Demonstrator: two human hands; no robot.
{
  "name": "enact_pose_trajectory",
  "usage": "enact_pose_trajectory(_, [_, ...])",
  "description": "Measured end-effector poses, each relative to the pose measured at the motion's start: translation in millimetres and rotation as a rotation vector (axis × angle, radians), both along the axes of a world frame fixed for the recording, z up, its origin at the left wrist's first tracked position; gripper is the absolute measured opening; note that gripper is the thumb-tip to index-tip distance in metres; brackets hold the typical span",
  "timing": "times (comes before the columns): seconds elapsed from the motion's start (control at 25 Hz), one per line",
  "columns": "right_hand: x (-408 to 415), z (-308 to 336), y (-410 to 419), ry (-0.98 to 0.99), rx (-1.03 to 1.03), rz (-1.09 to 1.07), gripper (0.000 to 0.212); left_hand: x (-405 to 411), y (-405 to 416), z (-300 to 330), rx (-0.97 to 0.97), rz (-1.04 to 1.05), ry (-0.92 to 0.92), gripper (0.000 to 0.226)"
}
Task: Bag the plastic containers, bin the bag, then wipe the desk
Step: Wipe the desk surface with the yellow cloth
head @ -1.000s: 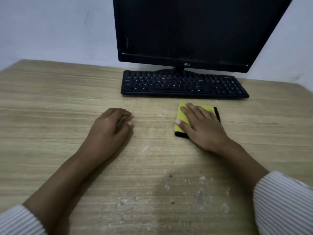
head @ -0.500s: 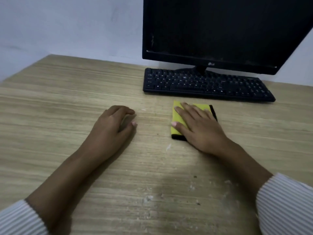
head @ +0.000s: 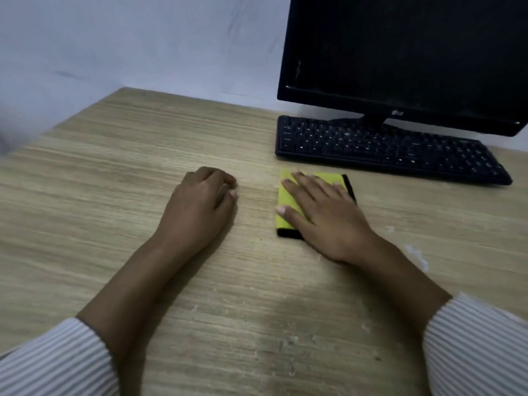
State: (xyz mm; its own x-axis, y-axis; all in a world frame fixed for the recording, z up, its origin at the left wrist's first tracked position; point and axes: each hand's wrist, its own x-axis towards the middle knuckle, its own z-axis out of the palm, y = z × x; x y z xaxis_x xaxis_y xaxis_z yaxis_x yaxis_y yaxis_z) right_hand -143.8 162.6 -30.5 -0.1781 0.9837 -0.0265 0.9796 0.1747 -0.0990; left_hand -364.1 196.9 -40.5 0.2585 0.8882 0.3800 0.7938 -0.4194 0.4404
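A folded yellow cloth with a black edge [head: 285, 212] lies flat on the wooden desk [head: 114, 181], just in front of the keyboard. My right hand [head: 323, 215] presses down on the cloth with its fingers spread flat. My left hand [head: 197, 207] rests on the desk to the left of the cloth, fingers curled under, with nothing visible in it. No plastic containers, bag or bin are in view.
A black keyboard [head: 385, 150] and a black monitor [head: 400, 58] stand at the back right against a pale wall. White crumbs and smears [head: 417, 255] dot the desk to the right of my right wrist and near the front edge.
My right hand has slid the cloth to the left along the keyboard's front. The view has turned left, so monitor and keyboard now sit further right. My left hand has stayed put.
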Motion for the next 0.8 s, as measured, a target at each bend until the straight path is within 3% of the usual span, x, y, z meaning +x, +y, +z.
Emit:
enact_pose_trajectory(0.08, [-30.9, -2.7, 15.0, 0.017, 0.012, 0.023, 0.064, -0.7, -0.5, -0.3, -0.002, 0.004, -0.015, 0.027])
enact_pose_trajectory(0.28, [-48.4, -0.7, -37.2, 0.053, 0.006, 0.343, 0.068, -9.9, 3.4, -0.1, 0.013, 0.056, -0.069, 0.033])
enact_pose_trajectory(0.52, [-48.5, 1.0, 29.5, 0.024, 0.014, 0.12, 0.066, -11.0, 14.8, -0.9, 0.016, 0.121, -0.177, 0.024])
enact_pose_trajectory(0.68, [-92.7, -2.1, 5.4, 0.044, 0.035, 0.303, 0.066, -12.9, 11.3, 3.7, -0.014, 0.151, -0.314, 0.021])
enact_pose_trajectory(0.8, [-68.3, -2.2, -43.3, 0.049, 0.037, 0.436, 0.068, -12.6, 13.6, 1.6, -0.028, 0.135, -0.263, 0.021])
